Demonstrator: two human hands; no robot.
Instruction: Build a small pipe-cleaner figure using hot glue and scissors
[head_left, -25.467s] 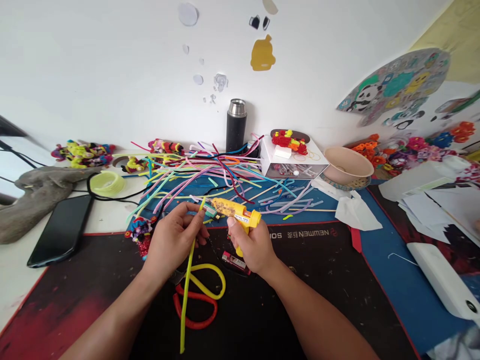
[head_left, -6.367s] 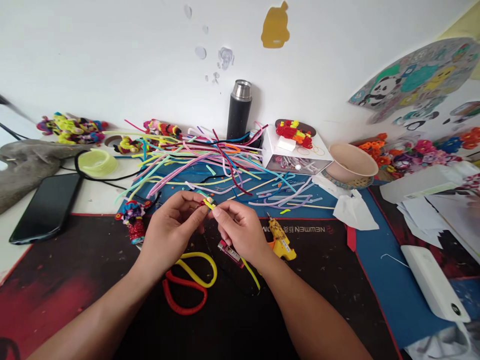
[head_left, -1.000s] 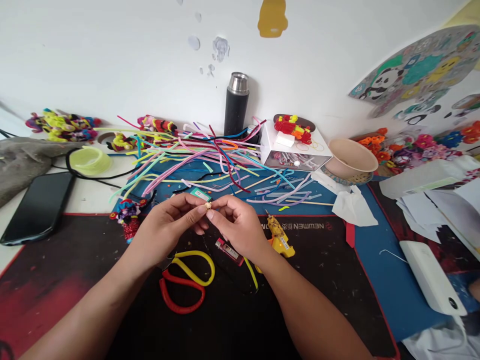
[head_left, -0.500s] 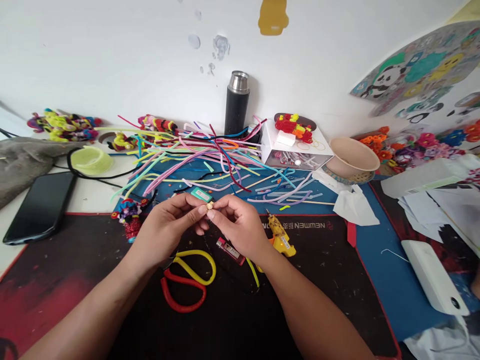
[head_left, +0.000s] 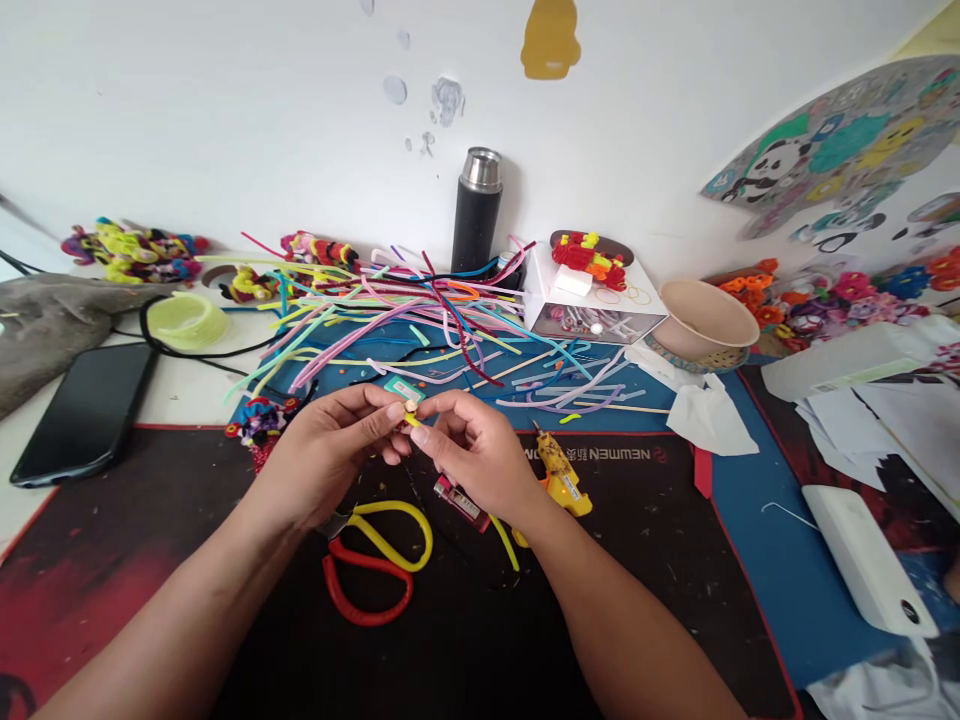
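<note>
My left hand (head_left: 334,450) and my right hand (head_left: 480,450) meet over the middle of the mat. Thumb and forefinger of each pinch a small yellow piece (head_left: 412,419) with a pale end; its kind is too small to make out. Just behind the fingertips lies a teal box (head_left: 403,390). Scissors (head_left: 394,535) with one yellow and one red handle rest below my left hand. Partly under my right hand are a red lighter (head_left: 461,503) and a yellow pipe cleaner (head_left: 505,545). A yellow glue gun (head_left: 562,475) lies to the right of that wrist.
Many coloured pipe cleaners (head_left: 352,345) spread across the back. Behind them stand a black thermos (head_left: 476,215) and a white drawer box (head_left: 540,290). A beige bowl (head_left: 709,315) and a power bank (head_left: 870,560) are on the right. A phone (head_left: 81,410) lies left.
My fingers have turned the small piece, so more of its yellow side shows. The view has shifted slightly; both hands stay in nearly the same place.
</note>
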